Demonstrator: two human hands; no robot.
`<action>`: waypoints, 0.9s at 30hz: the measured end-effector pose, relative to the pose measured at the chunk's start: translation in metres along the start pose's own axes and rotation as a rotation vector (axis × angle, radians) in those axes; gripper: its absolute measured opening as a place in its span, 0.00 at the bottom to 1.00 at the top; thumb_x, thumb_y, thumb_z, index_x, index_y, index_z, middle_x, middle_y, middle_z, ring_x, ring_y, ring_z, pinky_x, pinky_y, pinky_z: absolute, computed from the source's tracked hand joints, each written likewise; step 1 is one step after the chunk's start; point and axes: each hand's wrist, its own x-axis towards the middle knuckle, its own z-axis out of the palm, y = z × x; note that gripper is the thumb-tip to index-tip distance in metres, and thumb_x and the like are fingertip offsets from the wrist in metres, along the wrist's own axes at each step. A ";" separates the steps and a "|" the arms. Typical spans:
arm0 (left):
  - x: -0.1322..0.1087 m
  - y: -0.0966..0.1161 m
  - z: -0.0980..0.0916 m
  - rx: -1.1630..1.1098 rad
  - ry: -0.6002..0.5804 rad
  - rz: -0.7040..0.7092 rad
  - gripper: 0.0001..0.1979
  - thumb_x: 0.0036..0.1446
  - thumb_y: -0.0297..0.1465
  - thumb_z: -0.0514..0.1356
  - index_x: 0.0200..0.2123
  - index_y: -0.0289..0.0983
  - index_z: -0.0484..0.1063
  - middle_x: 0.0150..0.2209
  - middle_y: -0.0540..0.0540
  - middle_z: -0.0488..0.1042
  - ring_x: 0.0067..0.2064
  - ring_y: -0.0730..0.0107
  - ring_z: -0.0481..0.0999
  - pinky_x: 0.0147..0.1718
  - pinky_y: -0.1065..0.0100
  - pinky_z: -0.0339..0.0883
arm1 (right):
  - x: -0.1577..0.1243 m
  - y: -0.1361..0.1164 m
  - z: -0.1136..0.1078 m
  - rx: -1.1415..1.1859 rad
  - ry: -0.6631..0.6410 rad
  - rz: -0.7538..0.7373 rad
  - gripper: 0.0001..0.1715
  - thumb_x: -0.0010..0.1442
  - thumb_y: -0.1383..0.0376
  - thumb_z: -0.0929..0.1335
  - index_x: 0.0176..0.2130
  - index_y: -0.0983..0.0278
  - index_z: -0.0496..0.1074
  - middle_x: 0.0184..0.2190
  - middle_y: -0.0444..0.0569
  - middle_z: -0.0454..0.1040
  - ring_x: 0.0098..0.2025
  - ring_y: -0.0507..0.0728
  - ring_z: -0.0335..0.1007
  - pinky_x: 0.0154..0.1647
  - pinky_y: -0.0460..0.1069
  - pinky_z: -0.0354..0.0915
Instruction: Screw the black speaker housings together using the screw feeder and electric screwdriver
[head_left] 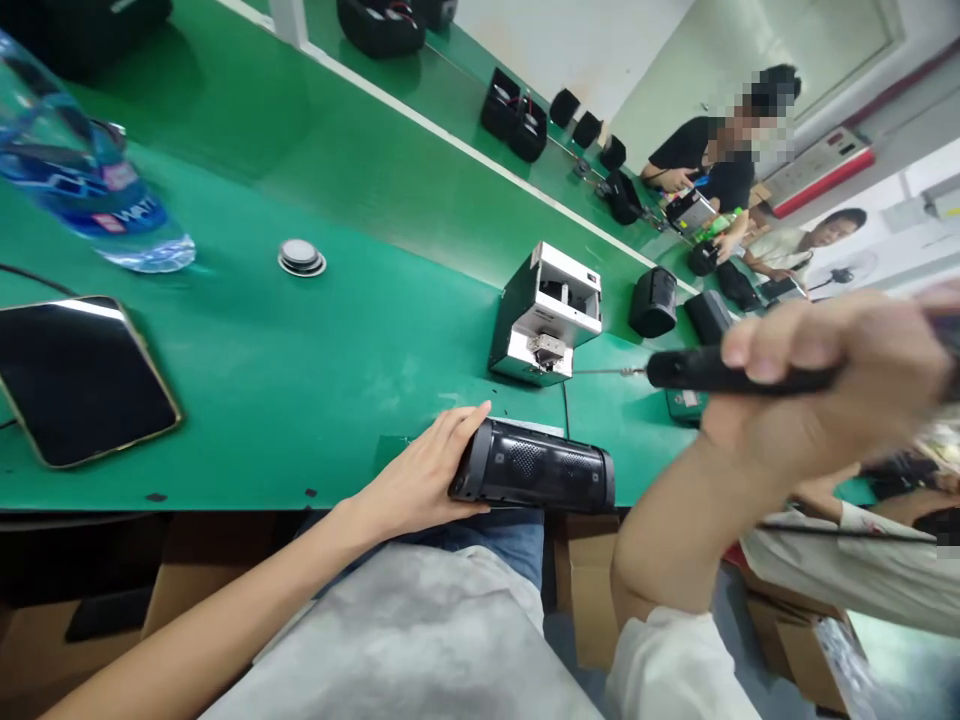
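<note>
My left hand [420, 478] grips the left end of a black speaker [547, 466] with a perforated front, lying on its side at the table's front edge. Up to the right, my right hand [840, 375] is wrapped round the black handle of an electric screwdriver [686, 369]; the hand is slightly blurred. The thin bit points left, its tip close to the lower front of a screw feeder [517, 335], a black and silver box. I cannot tell whether the tip touches the feeder or carries a screw.
A phone [82, 380], a water bottle [127, 215] and a small round silver part [301, 256] are on the green table [360, 350], left. Another black speaker housing [653, 301] stands beyond the feeder. Co-workers [720, 150] sit along the line at right; cardboard boxes [592, 590] are below.
</note>
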 end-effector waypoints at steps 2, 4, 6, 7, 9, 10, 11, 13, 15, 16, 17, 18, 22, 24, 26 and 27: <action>0.000 0.000 0.000 -0.001 -0.001 -0.001 0.76 0.57 0.34 0.83 0.85 0.51 0.26 0.76 0.27 0.61 0.76 0.28 0.68 0.71 0.28 0.71 | 0.009 0.032 0.010 0.012 -0.018 -0.097 0.13 0.51 0.67 0.75 0.36 0.56 0.71 0.17 0.28 0.60 0.15 0.47 0.56 0.15 0.43 0.56; 0.000 0.000 0.000 -0.004 -0.003 0.004 0.77 0.56 0.34 0.83 0.85 0.52 0.25 0.76 0.27 0.61 0.76 0.27 0.68 0.71 0.27 0.71 | 0.012 0.055 0.015 -0.002 -0.036 -0.108 0.08 0.54 0.66 0.73 0.35 0.58 0.71 0.17 0.29 0.60 0.14 0.48 0.57 0.15 0.44 0.58; 0.000 0.000 0.000 -0.002 -0.003 0.008 0.76 0.56 0.34 0.83 0.86 0.52 0.26 0.76 0.27 0.61 0.76 0.27 0.68 0.71 0.27 0.71 | 0.013 0.067 0.015 -0.031 -0.045 -0.080 0.07 0.56 0.66 0.74 0.36 0.59 0.73 0.17 0.29 0.61 0.15 0.49 0.59 0.16 0.46 0.61; 0.000 0.000 0.000 -0.001 0.000 0.009 0.76 0.56 0.34 0.83 0.86 0.52 0.26 0.76 0.27 0.61 0.76 0.27 0.68 0.71 0.27 0.71 | 0.012 0.070 0.015 -0.045 -0.058 -0.060 0.07 0.57 0.66 0.73 0.37 0.60 0.73 0.17 0.29 0.61 0.15 0.49 0.60 0.17 0.47 0.61; 0.000 0.000 0.001 0.000 0.008 0.009 0.76 0.57 0.34 0.83 0.86 0.51 0.26 0.76 0.27 0.61 0.76 0.27 0.67 0.71 0.27 0.71 | 0.011 0.072 0.014 -0.061 -0.077 -0.010 0.07 0.58 0.66 0.73 0.38 0.60 0.72 0.17 0.29 0.62 0.15 0.49 0.59 0.18 0.48 0.61; 0.000 0.000 0.001 0.000 0.011 0.010 0.76 0.57 0.35 0.82 0.86 0.51 0.27 0.76 0.27 0.62 0.76 0.27 0.68 0.71 0.27 0.71 | 0.011 0.072 0.013 -0.065 -0.081 0.010 0.07 0.58 0.66 0.73 0.38 0.59 0.71 0.18 0.29 0.62 0.15 0.49 0.58 0.18 0.48 0.60; 0.000 -0.001 0.001 -0.002 0.013 0.009 0.75 0.57 0.35 0.82 0.86 0.51 0.27 0.76 0.27 0.62 0.76 0.28 0.68 0.71 0.27 0.71 | 0.010 0.073 0.014 -0.068 -0.079 0.022 0.07 0.58 0.66 0.72 0.38 0.59 0.71 0.18 0.29 0.62 0.15 0.49 0.58 0.18 0.47 0.59; 0.000 -0.001 0.001 -0.005 0.013 0.009 0.74 0.58 0.35 0.82 0.86 0.51 0.28 0.75 0.27 0.63 0.76 0.28 0.68 0.71 0.27 0.71 | 0.010 0.074 0.015 -0.064 -0.062 0.023 0.08 0.56 0.66 0.72 0.37 0.59 0.71 0.17 0.28 0.61 0.15 0.49 0.58 0.17 0.47 0.58; 0.000 -0.001 0.001 -0.006 0.014 0.013 0.74 0.58 0.35 0.82 0.86 0.51 0.28 0.75 0.27 0.63 0.75 0.28 0.68 0.71 0.27 0.71 | 0.010 0.075 0.017 -0.060 -0.049 0.014 0.08 0.54 0.65 0.72 0.37 0.58 0.71 0.17 0.28 0.59 0.14 0.49 0.57 0.16 0.47 0.56; 0.000 -0.001 0.001 -0.005 0.016 0.016 0.74 0.58 0.36 0.82 0.86 0.51 0.28 0.75 0.27 0.63 0.76 0.28 0.68 0.71 0.27 0.71 | 0.010 0.075 0.018 -0.063 -0.047 0.009 0.08 0.54 0.65 0.71 0.36 0.58 0.70 0.17 0.28 0.58 0.14 0.49 0.57 0.16 0.47 0.55; 0.000 -0.001 0.001 -0.004 0.016 0.020 0.74 0.58 0.36 0.82 0.86 0.50 0.27 0.75 0.27 0.63 0.76 0.28 0.68 0.71 0.27 0.71 | 0.009 0.075 0.019 -0.069 -0.052 0.006 0.08 0.54 0.64 0.71 0.36 0.58 0.70 0.17 0.28 0.58 0.14 0.49 0.57 0.16 0.47 0.55; 0.000 -0.002 0.001 -0.002 0.014 0.024 0.74 0.59 0.36 0.81 0.86 0.50 0.27 0.75 0.27 0.63 0.76 0.28 0.68 0.71 0.27 0.71 | 0.009 0.075 0.019 -0.076 -0.058 0.003 0.08 0.54 0.64 0.71 0.36 0.58 0.71 0.17 0.28 0.58 0.14 0.49 0.56 0.16 0.48 0.55; 0.000 -0.003 0.001 -0.001 0.011 0.025 0.73 0.60 0.38 0.81 0.86 0.51 0.27 0.75 0.28 0.63 0.76 0.29 0.68 0.71 0.27 0.71 | 0.008 0.077 0.022 -0.022 -0.052 -0.014 0.07 0.51 0.64 0.72 0.34 0.58 0.72 0.17 0.29 0.58 0.13 0.48 0.55 0.14 0.47 0.52; 0.000 -0.003 0.000 -0.002 0.013 0.019 0.73 0.59 0.38 0.81 0.86 0.51 0.27 0.74 0.28 0.63 0.76 0.28 0.67 0.71 0.27 0.71 | 0.005 0.075 0.021 0.012 -0.051 -0.010 0.07 0.51 0.65 0.72 0.33 0.58 0.73 0.16 0.29 0.57 0.12 0.48 0.54 0.13 0.47 0.50; 0.000 -0.003 0.000 0.000 0.014 0.017 0.73 0.59 0.39 0.81 0.86 0.50 0.27 0.74 0.28 0.63 0.76 0.28 0.68 0.71 0.28 0.71 | 0.000 0.067 0.018 0.027 -0.068 0.002 0.06 0.52 0.66 0.72 0.33 0.58 0.73 0.17 0.29 0.56 0.13 0.47 0.54 0.13 0.47 0.50; 0.000 -0.003 0.000 0.002 0.015 0.019 0.74 0.59 0.38 0.81 0.86 0.50 0.27 0.75 0.27 0.63 0.76 0.29 0.68 0.71 0.28 0.71 | -0.003 0.061 0.015 0.030 -0.075 0.008 0.06 0.53 0.67 0.72 0.34 0.58 0.74 0.17 0.29 0.57 0.13 0.47 0.54 0.14 0.46 0.50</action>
